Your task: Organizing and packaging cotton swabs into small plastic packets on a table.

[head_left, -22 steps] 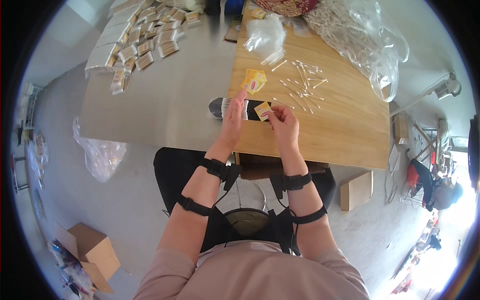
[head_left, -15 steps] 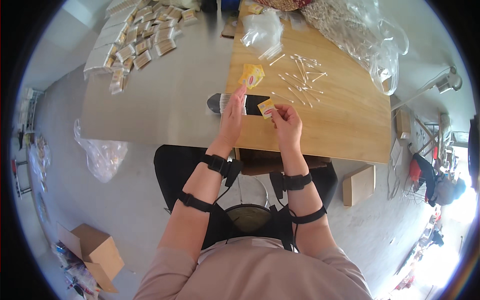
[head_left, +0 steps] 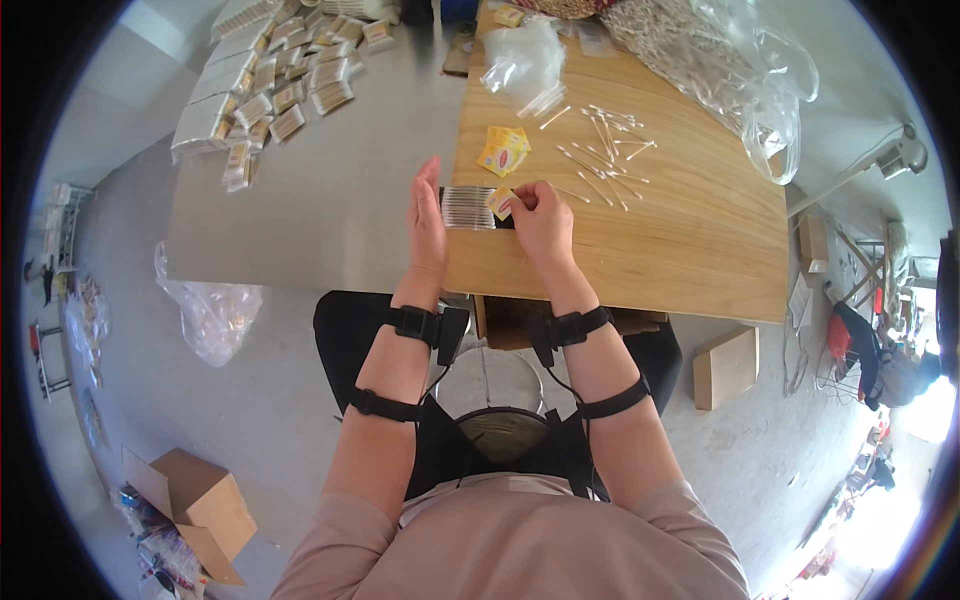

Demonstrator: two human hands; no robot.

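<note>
Both hands have dropped to the table [head_left: 640,250] edge — left hand [head_left: 428,215] steadying, right hand [head_left: 535,215] pinching the small yellow label [head_left: 499,203] on the light, crushable swab packet [head_left: 470,208]; hold its ends.

We see a wooden table [head_left: 640,250] beside a grey table [head_left: 310,210] bearing rows of small filled packets [head_left: 270,90]. On the wood lie loose cotton swabs [head_left: 600,150], yellow labels [head_left: 505,150] and large clear plastic bags [head_left: 720,70]. On the floor sit an open cardboard box [head_left: 195,505] and a crumpled plastic bag [head_left: 210,310].
</note>
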